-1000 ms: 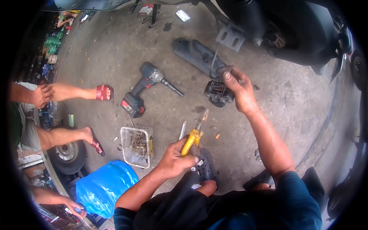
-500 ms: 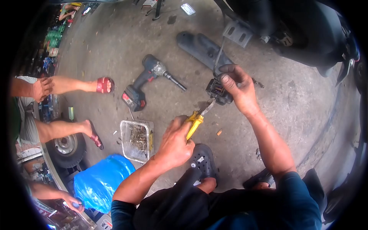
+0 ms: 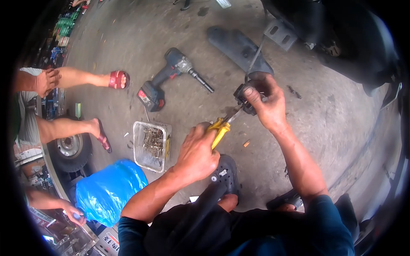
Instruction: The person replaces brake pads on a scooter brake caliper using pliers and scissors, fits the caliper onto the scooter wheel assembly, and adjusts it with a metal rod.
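My left hand (image 3: 197, 149) is closed around the yellow handles of a pair of pliers (image 3: 221, 131). The metal jaws reach up to a black block-shaped part (image 3: 244, 99), which looks like an electrical connector; whether they grip anything there cannot be made out. My right hand (image 3: 269, 100) pinches that part from the right, thumb on top, and hides some of it. A dark cable (image 3: 257, 57) runs from the part up towards a dark vehicle.
A cordless impact wrench (image 3: 173, 70), a clear tub of screws (image 3: 152, 145) and a long black panel (image 3: 237, 47) lie on the concrete floor. The dark vehicle (image 3: 350, 55) stands upper right. At left, another person's hand (image 3: 74, 213) touches a blue plastic bag (image 3: 112, 192).
The view has shifted slightly, so floor items sit a little differently. The pliers' jaws are now further in at the black part, and my right thumb covers more of it.
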`<state>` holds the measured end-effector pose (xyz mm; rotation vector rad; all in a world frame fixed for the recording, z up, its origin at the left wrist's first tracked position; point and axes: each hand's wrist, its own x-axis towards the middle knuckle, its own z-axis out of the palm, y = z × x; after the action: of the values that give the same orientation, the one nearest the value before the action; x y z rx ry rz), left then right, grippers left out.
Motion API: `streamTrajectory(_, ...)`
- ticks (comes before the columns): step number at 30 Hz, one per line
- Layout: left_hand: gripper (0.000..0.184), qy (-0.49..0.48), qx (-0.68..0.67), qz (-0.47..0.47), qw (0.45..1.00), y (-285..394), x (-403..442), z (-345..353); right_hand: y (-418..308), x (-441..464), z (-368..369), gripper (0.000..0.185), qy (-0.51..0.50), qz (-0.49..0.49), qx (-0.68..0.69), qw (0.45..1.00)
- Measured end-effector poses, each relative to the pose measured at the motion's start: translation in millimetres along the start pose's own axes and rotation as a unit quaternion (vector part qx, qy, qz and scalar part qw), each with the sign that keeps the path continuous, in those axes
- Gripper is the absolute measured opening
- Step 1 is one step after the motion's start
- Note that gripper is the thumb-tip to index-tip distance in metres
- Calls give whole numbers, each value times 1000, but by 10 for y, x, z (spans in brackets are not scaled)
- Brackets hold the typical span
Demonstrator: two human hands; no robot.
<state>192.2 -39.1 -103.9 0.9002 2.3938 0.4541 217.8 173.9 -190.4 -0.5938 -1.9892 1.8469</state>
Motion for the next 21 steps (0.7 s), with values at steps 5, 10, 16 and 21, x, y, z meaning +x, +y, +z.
streamTrajectory(5, 54, -30, 20, -26, 999, -34, -5, 6, 2, -48, 77, 53, 5, 3, -18, 1000)
streamTrajectory(10, 50, -66, 7, -47, 997, -50, 23, -18, 27, -92, 157, 56, 8, -13, -55, 998)
streamTrajectory(16, 42, -59, 46, -42, 996, -65, 41, -60, 9, -98, 210, 55, 5, -10, -32, 999)
streamTrajectory(21, 40, -26, 66, -11, 997, -127, 48, -22, 34, -90, 221, 55, 9, -23, 8, 1000)
